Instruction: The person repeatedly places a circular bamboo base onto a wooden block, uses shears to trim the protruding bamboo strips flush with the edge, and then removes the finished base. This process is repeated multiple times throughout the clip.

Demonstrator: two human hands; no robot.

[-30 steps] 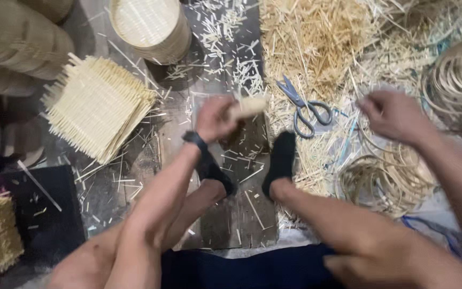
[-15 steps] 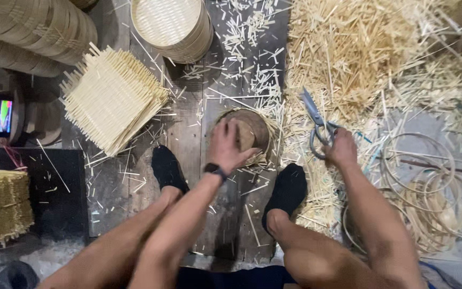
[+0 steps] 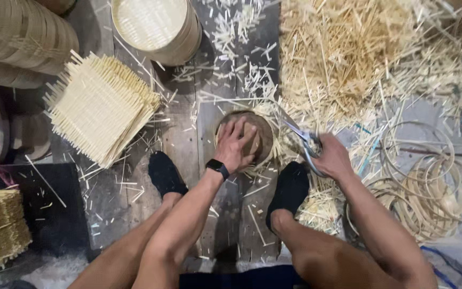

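Left hand [image 3: 237, 143]: spread flat, pressing round bamboo tray [image 3: 244, 140] to floor between feet. Right hand [image 3: 331, 158]: closed on scissors [image 3: 301, 137], blades at tray's right rim. Step judged: trimming protruding strips. Next calls for turning tray, cutting flush around rim.

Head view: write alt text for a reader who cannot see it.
Seen from above, a seated person's left hand presses down on a round woven bamboo piece on the plank floor, while the right hand holds scissors at its edge. A stack of woven mats lies left, bamboo offcuts right.
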